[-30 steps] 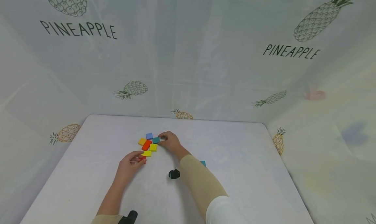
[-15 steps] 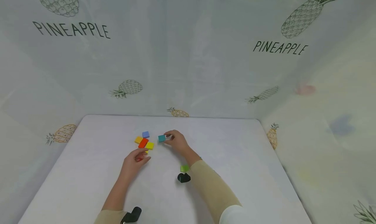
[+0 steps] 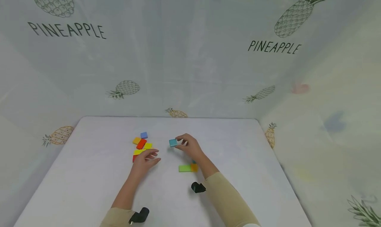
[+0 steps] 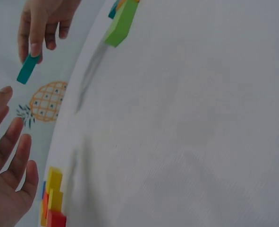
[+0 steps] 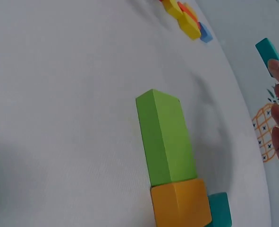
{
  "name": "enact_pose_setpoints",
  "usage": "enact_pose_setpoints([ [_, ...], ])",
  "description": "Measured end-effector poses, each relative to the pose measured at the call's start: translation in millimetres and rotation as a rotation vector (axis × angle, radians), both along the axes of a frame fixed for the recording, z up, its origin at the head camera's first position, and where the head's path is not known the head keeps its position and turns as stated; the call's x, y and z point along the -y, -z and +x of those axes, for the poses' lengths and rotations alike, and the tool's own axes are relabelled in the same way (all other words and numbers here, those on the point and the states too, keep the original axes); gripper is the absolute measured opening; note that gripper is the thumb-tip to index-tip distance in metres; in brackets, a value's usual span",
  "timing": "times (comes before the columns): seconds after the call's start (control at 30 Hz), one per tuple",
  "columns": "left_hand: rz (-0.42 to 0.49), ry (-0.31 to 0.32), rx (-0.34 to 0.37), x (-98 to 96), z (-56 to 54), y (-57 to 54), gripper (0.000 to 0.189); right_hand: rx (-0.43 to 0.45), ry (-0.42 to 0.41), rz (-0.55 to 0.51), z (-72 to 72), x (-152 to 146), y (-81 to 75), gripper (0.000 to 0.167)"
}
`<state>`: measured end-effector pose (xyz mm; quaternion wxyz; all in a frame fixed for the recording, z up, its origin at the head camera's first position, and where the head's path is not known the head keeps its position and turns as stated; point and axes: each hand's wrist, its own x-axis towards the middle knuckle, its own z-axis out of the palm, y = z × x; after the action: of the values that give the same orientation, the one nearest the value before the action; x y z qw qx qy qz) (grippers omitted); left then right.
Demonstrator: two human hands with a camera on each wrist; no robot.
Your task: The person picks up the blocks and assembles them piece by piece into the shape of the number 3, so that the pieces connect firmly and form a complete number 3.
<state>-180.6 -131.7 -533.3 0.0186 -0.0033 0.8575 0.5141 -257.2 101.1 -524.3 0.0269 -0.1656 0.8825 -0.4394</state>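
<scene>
My right hand point(image 3: 191, 147) pinches a teal block point(image 3: 173, 143) between thumb and fingertips, above the table. In the right wrist view the same teal block point(image 5: 269, 53) sticks out past the fingertips at the right edge. My left hand point(image 3: 144, 164) has its fingers spread and nothing between them, as the left wrist view also shows. It overlaps a group of blocks in the head view: a blue block point(image 3: 144, 135), an orange-yellow block point(image 3: 136, 140), an orange-red block point(image 3: 141, 144), two yellow blocks point(image 3: 148, 146) and a red block point(image 3: 134, 158), partly hidden.
Below the right hand lie a long green block point(image 5: 165, 137), an orange block point(image 5: 181, 203) against its end and another teal block point(image 5: 220, 209) beside that. The white table point(image 3: 98, 174) ends at a curtain printed with pineapples point(image 3: 190, 55). A black device point(image 3: 197, 187) sits at the right wrist.
My right hand has drawn the teal block away from the group, to the right. My left hand has moved off the red block, its fingers now free. The green and orange blocks have come into view.
</scene>
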Motion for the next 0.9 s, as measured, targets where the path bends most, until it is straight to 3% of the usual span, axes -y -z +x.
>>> enact_pose_setpoints([
  [0.13,-0.008,0.023,-0.013,-14.3,3.3,-1.3,0.037,-0.01,0.015,-0.021,11.8,-16.5,-1.1,0.031],
  [0.6,-0.022,0.079,-0.015,-52.0,8.0,13.5,0.035,-0.063,0.096,-0.072,50.7,-62.6,9.3,0.032],
  [0.77,-0.025,0.087,-0.023,-59.4,9.8,22.2,0.038,-0.082,0.128,-0.095,62.2,-75.5,19.2,0.033],
  [0.9,-0.052,0.112,-0.068,-63.9,11.9,31.6,0.04,-0.084,0.15,-0.106,72.4,-85.0,25.3,0.032],
])
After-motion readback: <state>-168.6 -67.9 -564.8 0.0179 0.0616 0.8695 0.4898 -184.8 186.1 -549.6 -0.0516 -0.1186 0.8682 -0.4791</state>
